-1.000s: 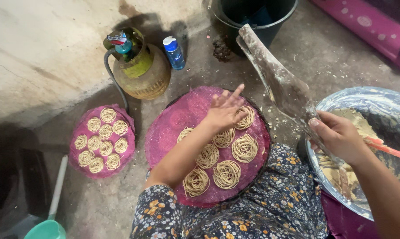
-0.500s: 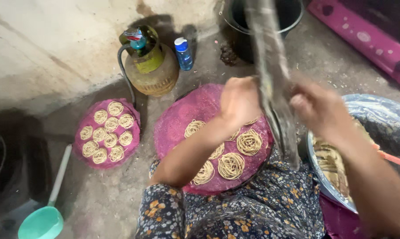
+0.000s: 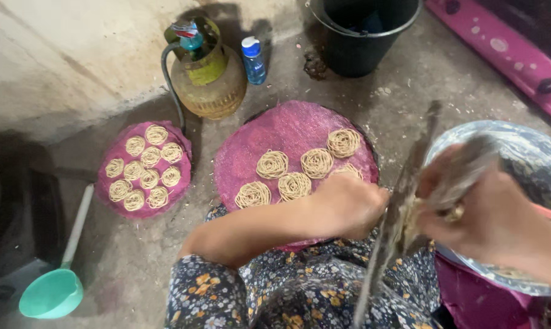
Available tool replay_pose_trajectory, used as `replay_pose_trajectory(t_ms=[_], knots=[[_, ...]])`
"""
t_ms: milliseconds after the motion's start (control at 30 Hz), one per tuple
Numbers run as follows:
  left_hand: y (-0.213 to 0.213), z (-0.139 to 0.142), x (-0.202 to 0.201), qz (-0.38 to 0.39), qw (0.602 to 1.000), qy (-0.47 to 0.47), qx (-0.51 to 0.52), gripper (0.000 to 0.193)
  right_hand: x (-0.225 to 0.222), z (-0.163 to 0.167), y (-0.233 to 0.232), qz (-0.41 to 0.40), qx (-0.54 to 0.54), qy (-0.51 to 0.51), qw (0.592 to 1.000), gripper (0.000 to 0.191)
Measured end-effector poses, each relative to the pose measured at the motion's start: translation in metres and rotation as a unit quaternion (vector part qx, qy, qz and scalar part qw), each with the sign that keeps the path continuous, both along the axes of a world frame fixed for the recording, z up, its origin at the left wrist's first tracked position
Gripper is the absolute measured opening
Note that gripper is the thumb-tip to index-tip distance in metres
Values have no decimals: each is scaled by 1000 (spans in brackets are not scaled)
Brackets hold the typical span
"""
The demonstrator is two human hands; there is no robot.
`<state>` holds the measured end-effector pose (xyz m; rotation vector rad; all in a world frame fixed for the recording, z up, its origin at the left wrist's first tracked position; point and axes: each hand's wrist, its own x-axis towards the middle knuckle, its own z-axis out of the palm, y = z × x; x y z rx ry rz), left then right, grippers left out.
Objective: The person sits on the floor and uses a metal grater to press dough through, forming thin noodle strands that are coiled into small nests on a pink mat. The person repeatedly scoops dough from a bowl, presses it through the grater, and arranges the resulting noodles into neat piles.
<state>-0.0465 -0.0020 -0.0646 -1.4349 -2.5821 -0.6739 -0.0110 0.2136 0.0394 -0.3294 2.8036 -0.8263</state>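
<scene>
Piping bag (image 3: 403, 207), gripped by both hands, slants tip-down toward the lap.

Both hands on a clear plastic bag (image 3: 409, 201) over a big pink mat (image 3: 287, 131).
L hand (image 3: 348, 204) clenched at bag's lower part, R hand (image 3: 483, 213) gripping its top; 6 noodle coils (image 3: 272, 164) on mat, gas cylinder (image 3: 205, 73) behind, small full mat (image 3: 142, 169) to the left.

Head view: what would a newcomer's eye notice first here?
First the large pink round mat in the middle of the floor, with coiled noodle nests on it. Just below it, the left hand and right hand grip a long, blurred plastic bag. A smaller pink mat, also covered in nests, lies to the left.
</scene>
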Motion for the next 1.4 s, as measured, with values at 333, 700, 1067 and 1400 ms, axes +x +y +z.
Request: replay_pose_trajectory(t_ms=[333,700,1067,1400], knots=[[-84,20,-27,160,983,-84,-38,21,6,-101,46,-121,-591,454,655,55],[-6,-15,-35,46,847,-138,511,33,4,-106,75,-13,-559,350,751,62],[-68,-39,-40,343,807,443,188,68,-30,-353,232,-291,146,-145,934,59],[-66,-67,-77,346,807,429,210,60,44,-262,367,-246,326,-307,859,34]])
